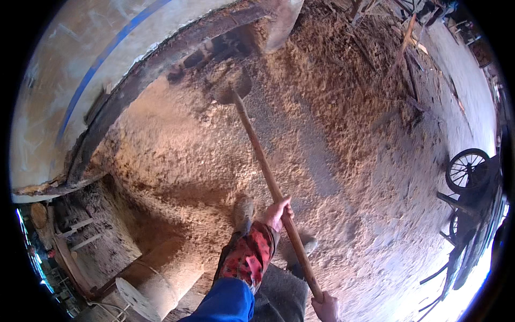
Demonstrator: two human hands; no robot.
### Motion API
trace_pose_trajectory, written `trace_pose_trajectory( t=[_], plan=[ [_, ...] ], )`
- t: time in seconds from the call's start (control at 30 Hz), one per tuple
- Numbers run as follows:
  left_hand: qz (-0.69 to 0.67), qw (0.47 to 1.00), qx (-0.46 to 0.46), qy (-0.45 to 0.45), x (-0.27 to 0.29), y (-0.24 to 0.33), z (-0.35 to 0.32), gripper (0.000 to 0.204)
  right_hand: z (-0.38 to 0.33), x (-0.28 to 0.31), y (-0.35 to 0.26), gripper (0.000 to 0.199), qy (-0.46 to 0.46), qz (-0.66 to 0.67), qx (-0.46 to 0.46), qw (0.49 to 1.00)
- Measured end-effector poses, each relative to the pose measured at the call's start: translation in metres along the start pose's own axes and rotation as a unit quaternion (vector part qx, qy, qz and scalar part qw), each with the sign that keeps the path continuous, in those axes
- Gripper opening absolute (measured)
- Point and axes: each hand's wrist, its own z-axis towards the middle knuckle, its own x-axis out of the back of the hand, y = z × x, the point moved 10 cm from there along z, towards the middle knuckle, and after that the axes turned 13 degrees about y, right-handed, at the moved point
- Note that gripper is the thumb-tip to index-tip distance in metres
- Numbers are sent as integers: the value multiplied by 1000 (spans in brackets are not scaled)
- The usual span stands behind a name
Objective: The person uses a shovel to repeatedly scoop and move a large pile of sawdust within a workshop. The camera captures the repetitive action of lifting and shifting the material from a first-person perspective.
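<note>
A long-handled shovel [261,155] slants from near my body up toward the far middle. My left hand [278,213] is wrapped round the lower part of its wooden shaft, its arm in a blue sleeve with a red patterned cuff. Closed over the butt end of the shaft at the bottom edge is my right hand [326,308]. The shovel's blade [244,87] lies low at the far end with loose brown material on and around it; its front edge is hard to make out. Sawdust-like brown material [182,129] covers the ground about the blade.
A large pale curved wall [70,70] with a blue stripe rises on the left, above dark openings. A cylinder [171,268] stands near left. A spoked-wheel cart [468,170] is at right, scrap wood [410,43] far right. My shoes [244,209] rest on the loose material.
</note>
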Motion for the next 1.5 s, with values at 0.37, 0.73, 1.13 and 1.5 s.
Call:
trace_pose_trajectory(
  t=[0.37, 0.73, 1.13, 1.5],
  plan=[
    [-5, 992, -98, 78, 61, 100, 18, 21, 46, -33, -64, 27, 12, 22, 63, 998],
    [0, 976, -163, 146, 80, 127, 42, 22, 108, -51, -47, 33, -5, 65, 84, 994],
    [135, 941, -241, 193, 52, 202, 5, 15, 98, -101, -93, 28, 90, 54, 83, 991],
    [121, 968, -195, 106, 23, 177, 11, 20, 83, -89, -105, 35, -61, 190, 30, 979]
  ],
)
